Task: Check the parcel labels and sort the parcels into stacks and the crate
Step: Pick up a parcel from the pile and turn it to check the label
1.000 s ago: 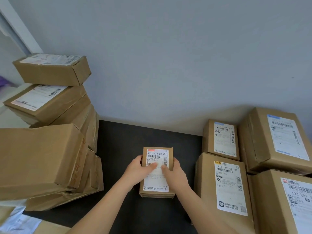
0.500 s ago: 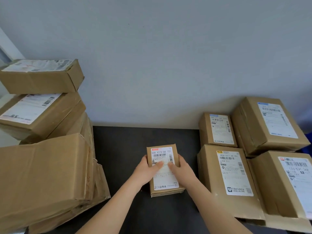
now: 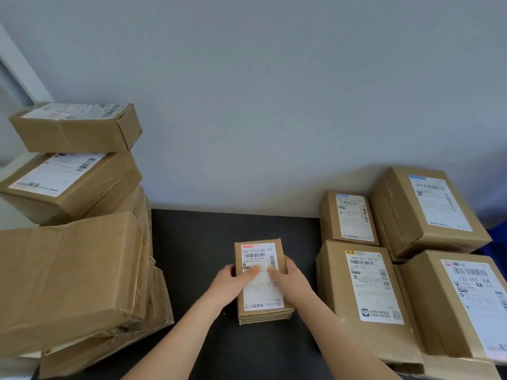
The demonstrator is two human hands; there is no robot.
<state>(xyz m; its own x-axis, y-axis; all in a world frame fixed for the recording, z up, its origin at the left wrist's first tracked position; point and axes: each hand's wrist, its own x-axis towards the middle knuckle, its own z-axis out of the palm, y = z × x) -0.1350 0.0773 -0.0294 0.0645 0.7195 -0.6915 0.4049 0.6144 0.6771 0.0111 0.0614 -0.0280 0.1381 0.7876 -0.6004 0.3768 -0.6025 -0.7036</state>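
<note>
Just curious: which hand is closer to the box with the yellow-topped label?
Right. The right hand grips the right edge of the small parcel, on the side facing the box with the yellow-topped label. The left hand holds the parcel's left edge, on the far side.

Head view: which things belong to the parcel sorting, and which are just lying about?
Job: small parcel, held by left hand and right hand; stacked parcels on the left; labelled parcels on the right.
Lying about: black tabletop; wall; window frame.

Soft dim light, wide-angle edge distortion
</note>
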